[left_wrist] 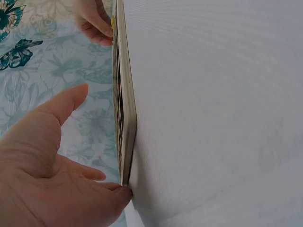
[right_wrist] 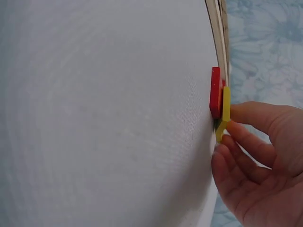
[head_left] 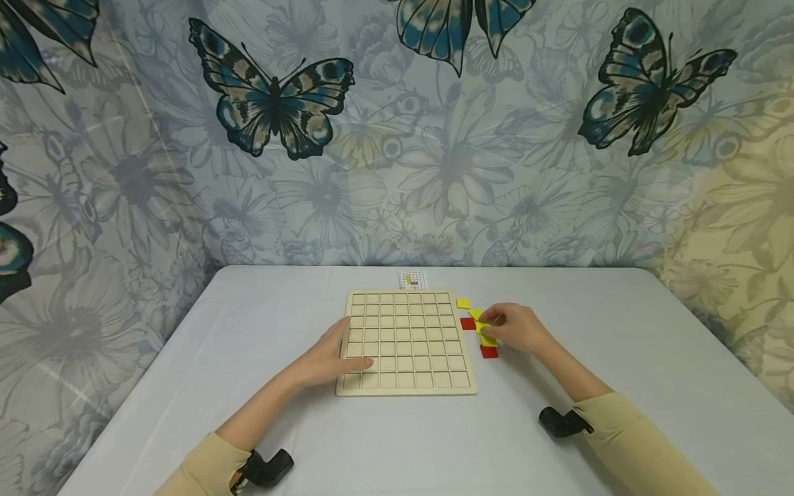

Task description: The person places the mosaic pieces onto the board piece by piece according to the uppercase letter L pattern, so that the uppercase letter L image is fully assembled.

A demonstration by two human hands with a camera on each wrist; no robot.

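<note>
A pale wooden board with a grid of square recesses lies on the table. At its left edge is my left hand, fingertips right at the side and straight thumb over the grid in the head view. My right hand is just right of the board, pinching a yellow tile between thumb and fingers. Close under that tile, in the right wrist view, is a red tile. Around the right hand lie another yellow tile and a red tile beside the board's edge.
A yellow tile lies apart near the board's upper right corner. Behind the board is a small card with a printed grid. White cloth covers the table; a butterfly-patterned curtain hangs behind it.
</note>
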